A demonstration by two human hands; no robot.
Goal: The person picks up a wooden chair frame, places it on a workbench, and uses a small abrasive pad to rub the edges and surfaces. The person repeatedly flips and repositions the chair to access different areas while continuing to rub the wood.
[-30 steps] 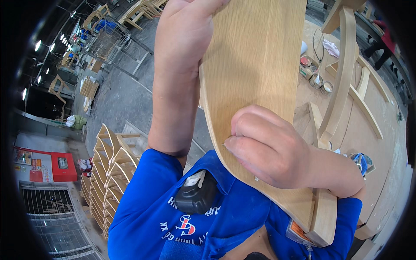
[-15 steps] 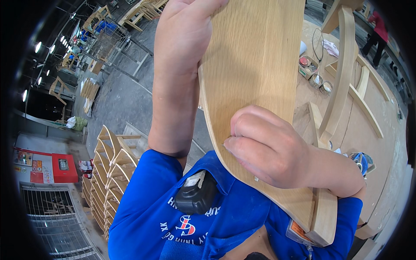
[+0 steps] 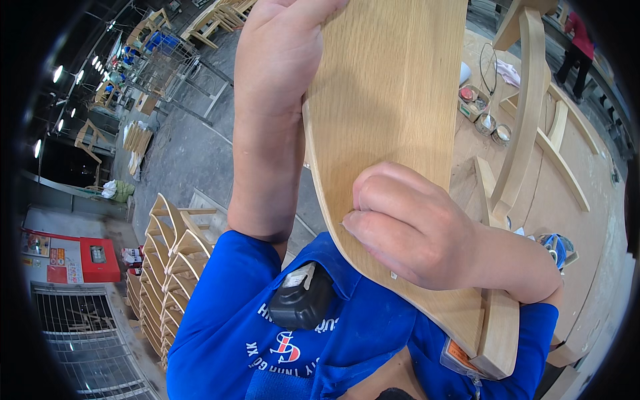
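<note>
A wide, pale wooden chair panel with a curved edge and visible grain lies across the front of me. It joins a wooden frame piece at the lower right. My left hand grips the panel's left edge near the top of the view, its fingertips hidden or cut off. Lower down, my right hand rests on the panel's face with its fingers curled tightly and the thumb pressed against them. Anything small inside those fingers is hidden. A curved wooden chair leg rises to the right of the panel.
On the right, a brown round-edged worktable holds a box of small containers, a white cloth and wooden parts. Stacked curved chair frames stand at left. A person in red is at the far right.
The panel and my left hand have shifted very slightly left. My right hand keeps nearly the same place and curled shape.
</note>
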